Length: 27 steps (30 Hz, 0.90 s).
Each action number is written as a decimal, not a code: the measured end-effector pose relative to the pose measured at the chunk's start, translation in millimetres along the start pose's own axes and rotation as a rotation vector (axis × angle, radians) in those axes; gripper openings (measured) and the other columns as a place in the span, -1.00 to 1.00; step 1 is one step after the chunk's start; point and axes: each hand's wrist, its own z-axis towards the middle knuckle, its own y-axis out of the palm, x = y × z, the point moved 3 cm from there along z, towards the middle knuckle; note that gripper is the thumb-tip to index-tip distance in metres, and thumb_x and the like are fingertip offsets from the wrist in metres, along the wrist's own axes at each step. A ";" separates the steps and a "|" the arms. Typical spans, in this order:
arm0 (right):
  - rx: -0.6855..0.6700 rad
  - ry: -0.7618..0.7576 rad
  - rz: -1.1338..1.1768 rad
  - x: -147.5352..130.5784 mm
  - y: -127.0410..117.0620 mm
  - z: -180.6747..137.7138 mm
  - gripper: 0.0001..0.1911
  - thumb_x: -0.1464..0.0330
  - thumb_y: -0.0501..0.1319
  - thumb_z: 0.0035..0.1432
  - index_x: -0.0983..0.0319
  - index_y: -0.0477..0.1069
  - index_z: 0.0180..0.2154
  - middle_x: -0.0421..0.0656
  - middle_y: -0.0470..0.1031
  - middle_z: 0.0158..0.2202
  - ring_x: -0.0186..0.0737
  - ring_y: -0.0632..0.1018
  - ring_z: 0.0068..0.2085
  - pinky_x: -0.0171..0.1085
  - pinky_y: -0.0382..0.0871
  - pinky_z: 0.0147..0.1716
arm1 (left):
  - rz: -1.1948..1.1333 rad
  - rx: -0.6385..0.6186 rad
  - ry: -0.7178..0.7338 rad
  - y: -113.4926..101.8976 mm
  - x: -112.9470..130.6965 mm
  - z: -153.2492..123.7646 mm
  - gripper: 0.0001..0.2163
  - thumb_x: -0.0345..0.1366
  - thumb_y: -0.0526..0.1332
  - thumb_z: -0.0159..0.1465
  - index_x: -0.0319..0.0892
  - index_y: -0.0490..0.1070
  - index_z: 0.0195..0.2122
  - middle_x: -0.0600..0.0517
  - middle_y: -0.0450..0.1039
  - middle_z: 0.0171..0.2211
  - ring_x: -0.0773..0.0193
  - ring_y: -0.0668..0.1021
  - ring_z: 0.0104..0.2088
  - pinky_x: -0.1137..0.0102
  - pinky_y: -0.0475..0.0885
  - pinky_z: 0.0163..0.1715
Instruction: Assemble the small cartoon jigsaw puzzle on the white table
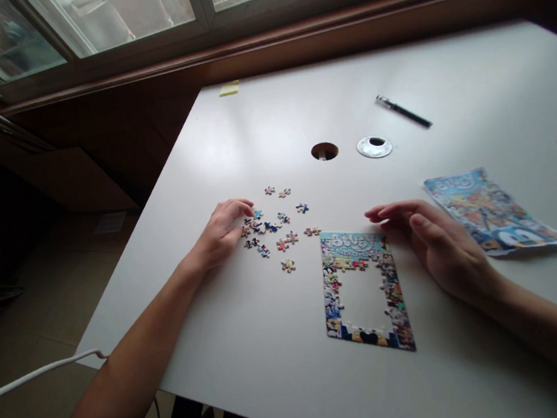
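Observation:
A partly assembled jigsaw puzzle point(396, 289) lies flat on the white table point(254, 346), its border joined around a bare middle. Loose puzzle pieces point(271, 226) are scattered to its upper left. My left hand point(225, 232) rests at the left edge of these pieces, fingers curved over the nearest ones; whether a piece is pinched under the fingertips is hidden. Beside the puzzle's upper right corner is my right hand point(433, 245), its fingers stretched out and thumb apart, holding nothing. To the right of that hand lies a creased picture sheet point(494, 208) with matching artwork.
A black pen point(404, 111) lies toward the back of the table. Near it are a round cable hole point(325, 151) and a metal ring cover point(375, 146). A yellow sticky note point(229, 88) is at the far left corner. A white cable point(40, 373) crosses the left edge.

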 end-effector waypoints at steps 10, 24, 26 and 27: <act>-0.002 -0.021 -0.015 -1.4 -0.2 -0.7 -0.69 0.13 0.06 0.38 0.15 0.47 -0.08 -0.05 0.50 0.03 0.02 0.46 0.14 -0.07 0.32 0.18 | -0.045 0.073 -0.057 1.8 -3.6 0.1 -0.72 -0.41 0.09 0.29 -0.11 0.42 0.00 -0.06 0.47 0.05 0.17 0.50 0.08 0.23 0.41 0.13; 0.008 -0.020 -0.044 -1.7 -0.2 0.4 -0.69 0.08 0.09 0.34 0.06 0.49 -0.10 -0.10 0.52 0.02 0.07 0.48 0.13 0.07 0.33 0.20 | 0.065 0.234 -0.064 -0.8 -0.9 -2.2 -0.77 -0.45 0.12 0.21 -0.13 0.57 -0.43 0.03 0.59 -0.08 0.19 0.60 -0.05 0.27 0.52 0.05; 0.007 -0.019 -0.045 -2.8 0.3 0.4 -0.70 0.09 0.09 0.35 0.06 0.50 -0.10 -0.10 0.52 0.01 0.06 0.48 0.12 0.06 0.32 0.21 | 0.077 0.237 -0.057 -0.9 -0.5 -2.3 -0.78 -0.46 0.12 0.20 -0.14 0.56 -0.43 0.03 0.59 -0.08 0.19 0.60 -0.05 0.27 0.51 0.06; 0.005 -0.018 -0.045 -3.3 0.6 0.4 -0.70 0.10 0.08 0.35 0.06 0.50 -0.10 -0.10 0.52 0.01 0.06 0.47 0.13 0.06 0.32 0.21 | 0.082 0.235 -0.048 -1.0 0.4 -2.1 -0.79 -0.46 0.12 0.20 -0.14 0.55 -0.43 0.02 0.59 -0.08 0.19 0.60 -0.05 0.27 0.50 0.06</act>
